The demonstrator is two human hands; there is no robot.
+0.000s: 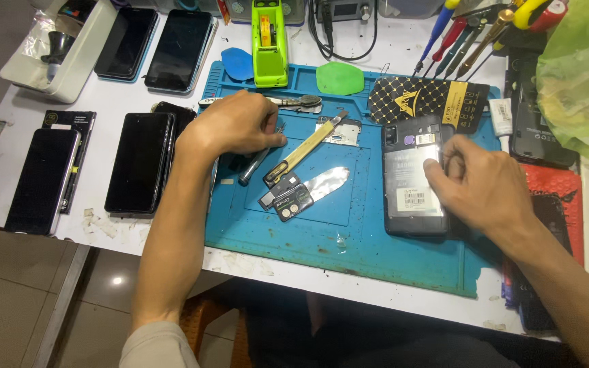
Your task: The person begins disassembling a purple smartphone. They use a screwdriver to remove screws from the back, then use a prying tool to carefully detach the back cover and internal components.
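Nearest the worker, the blue repair mat (376, 252) overhangs the white bench edge. On it, the right hand (482, 187) rests on an opened phone (414, 178) lying back-up with its battery exposed, fingers pressed at its upper right edge, not closed round it. The left hand (240, 126), well apart, curls over a metal tool (257, 165); whether it grips cannot be told. Between them lie a yellow-handled brush (305, 150) and a steel pry blade (322, 184). Farther off stand a green tape dispenser (269, 42) and screwdrivers (458, 37). Risk, as judged: the one-handed press could slide the phone, and loose metal nearby could nick the battery.
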